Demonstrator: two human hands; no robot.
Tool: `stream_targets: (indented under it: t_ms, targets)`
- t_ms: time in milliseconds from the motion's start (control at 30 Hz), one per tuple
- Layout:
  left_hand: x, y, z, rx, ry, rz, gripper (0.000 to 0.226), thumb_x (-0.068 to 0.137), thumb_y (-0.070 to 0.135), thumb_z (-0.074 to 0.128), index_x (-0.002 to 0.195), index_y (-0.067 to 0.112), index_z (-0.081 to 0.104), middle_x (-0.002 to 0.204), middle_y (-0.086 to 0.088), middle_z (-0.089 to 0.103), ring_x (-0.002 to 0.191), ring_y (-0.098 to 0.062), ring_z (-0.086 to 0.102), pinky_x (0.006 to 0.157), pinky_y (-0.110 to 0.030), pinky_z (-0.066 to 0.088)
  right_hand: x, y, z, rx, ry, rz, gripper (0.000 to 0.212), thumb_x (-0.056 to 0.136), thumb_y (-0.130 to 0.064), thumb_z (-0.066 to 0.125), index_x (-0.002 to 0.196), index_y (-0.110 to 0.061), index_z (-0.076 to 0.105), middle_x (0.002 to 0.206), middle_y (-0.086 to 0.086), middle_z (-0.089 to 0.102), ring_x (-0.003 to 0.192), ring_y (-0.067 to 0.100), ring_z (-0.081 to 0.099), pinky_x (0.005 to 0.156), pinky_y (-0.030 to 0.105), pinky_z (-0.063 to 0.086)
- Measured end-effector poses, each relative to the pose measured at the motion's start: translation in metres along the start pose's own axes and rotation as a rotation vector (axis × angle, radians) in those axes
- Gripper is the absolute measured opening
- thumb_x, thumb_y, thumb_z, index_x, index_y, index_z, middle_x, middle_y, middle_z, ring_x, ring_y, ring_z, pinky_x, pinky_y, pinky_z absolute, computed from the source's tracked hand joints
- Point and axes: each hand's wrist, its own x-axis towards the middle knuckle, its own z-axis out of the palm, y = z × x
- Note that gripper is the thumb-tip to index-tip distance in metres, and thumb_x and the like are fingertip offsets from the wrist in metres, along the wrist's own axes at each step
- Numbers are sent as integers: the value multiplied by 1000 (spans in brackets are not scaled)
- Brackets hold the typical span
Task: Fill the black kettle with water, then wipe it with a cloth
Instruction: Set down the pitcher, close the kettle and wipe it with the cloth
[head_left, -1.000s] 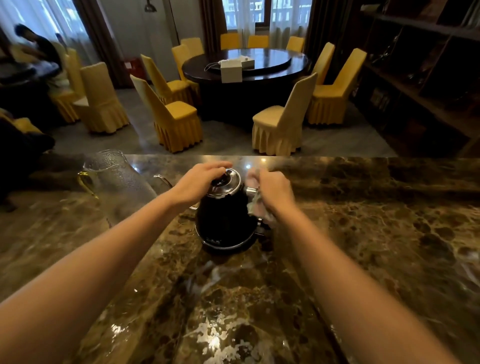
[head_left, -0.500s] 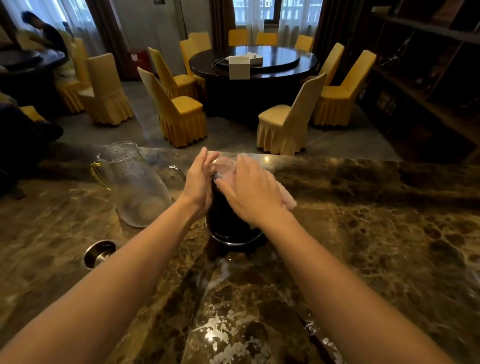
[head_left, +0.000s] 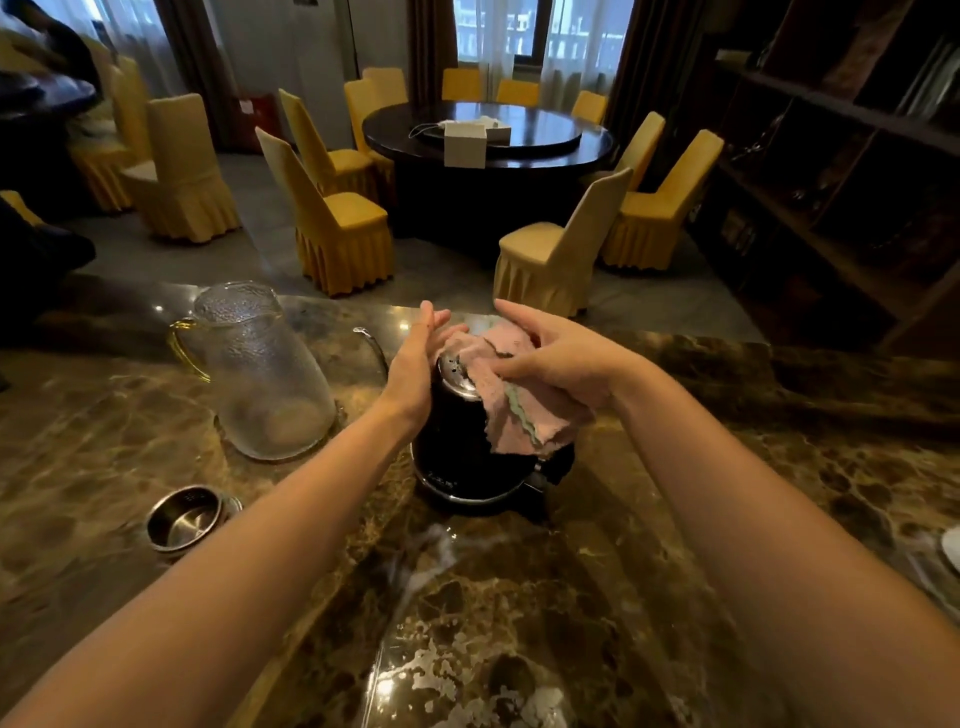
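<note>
The black kettle (head_left: 457, 447) with a chrome lid stands on the brown marble counter (head_left: 519, 597), in the middle of the view. A pink cloth (head_left: 511, 410) is draped over its lid and right side. My right hand (head_left: 561, 358) holds the cloth against the kettle's top, thumb pinching its edge. My left hand (head_left: 415, 364) lies flat against the kettle's left side, fingers straight and pointing up. The kettle's thin spout (head_left: 371, 340) shows to the left, past my left hand.
A ribbed glass pitcher (head_left: 260, 374) with a yellow handle stands left of the kettle. A small steel cup (head_left: 182, 517) sits at the front left. Beyond the counter are yellow-covered chairs (head_left: 343, 228) and a round dark table (head_left: 488, 140). Dark shelves (head_left: 831, 182) run along the right.
My right hand has brought the pink cloth from the kettle's right side up over the lid. My left hand left the lid knob and now lies flat on the kettle's left side.
</note>
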Motion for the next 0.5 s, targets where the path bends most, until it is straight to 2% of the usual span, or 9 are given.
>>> stream_targets:
  t_ms: [67, 100, 200, 267, 300, 333, 400, 467, 500]
  targets:
    - [1, 3, 0, 11, -30, -22, 61, 97, 58, 32, 136, 13, 45, 134, -15, 58, 117, -25, 61, 106, -46, 44, 1, -6, 9, -74, 124, 32, 88, 82, -19, 78, 155, -29, 30, 157, 1, 38, 136, 22, 44, 112, 38, 39]
    - [3, 2, 0, 13, -45, -35, 61, 96, 60, 33, 135, 14, 45, 132, -15, 58, 116, -26, 62, 105, -46, 45, 2, -11, 15, -92, 166, 47, 86, 81, -21, 78, 154, -25, 33, 155, 3, 41, 135, 23, 45, 108, 35, 40]
    - [2, 2, -2, 49, -59, -51, 63, 93, 59, 41, 132, 11, 51, 119, -9, 66, 112, -22, 64, 102, -41, 46, 1, -17, 35, -146, 293, 73, 66, 82, -26, 74, 143, -17, 49, 130, 7, 59, 113, 23, 57, 90, 32, 47]
    - [-1, 2, -2, 120, -87, -15, 52, 94, 52, 47, 127, 13, 58, 113, -1, 69, 107, -14, 65, 101, -36, 46, -5, -18, 39, -212, 334, 65, 55, 85, -28, 70, 136, -16, 55, 120, 6, 63, 104, 20, 57, 83, 30, 45]
    - [-4, 2, -3, 256, -124, 61, 50, 91, 49, 51, 129, 17, 56, 120, 2, 65, 113, -11, 61, 102, -33, 44, -8, -18, 39, -273, 336, 60, 54, 87, -30, 68, 136, -16, 54, 124, 6, 63, 105, 20, 57, 84, 30, 45]
    - [-9, 3, -4, 488, -165, 191, 48, 91, 45, 54, 132, 20, 54, 128, 5, 60, 120, -10, 55, 102, -30, 41, -11, -18, 36, -325, 329, 64, 58, 87, -33, 67, 140, -16, 51, 132, 7, 60, 112, 21, 56, 88, 31, 45]
    - [-13, 3, -9, 898, -224, 502, 34, 97, 34, 52, 128, 23, 61, 134, 4, 56, 127, -11, 47, 107, -30, 35, -14, -17, 31, -347, 336, 75, 76, 85, -37, 69, 150, -18, 37, 148, 8, 48, 131, 26, 48, 99, 34, 42]
    - [-13, 13, -18, 1080, -162, 677, 30, 93, 36, 56, 119, 25, 68, 128, 1, 60, 123, -17, 50, 107, -40, 37, -17, -14, 30, -354, 415, 95, 89, 77, -47, 76, 150, -18, 34, 150, 9, 41, 135, 29, 41, 100, 35, 40]
    - [-11, 20, -22, 1099, -116, 698, 33, 89, 38, 62, 119, 25, 68, 122, 0, 60, 116, -19, 51, 101, -39, 40, -19, -14, 31, -397, 492, 113, 90, 73, -54, 77, 145, -17, 39, 144, 9, 41, 131, 30, 41, 97, 35, 40]
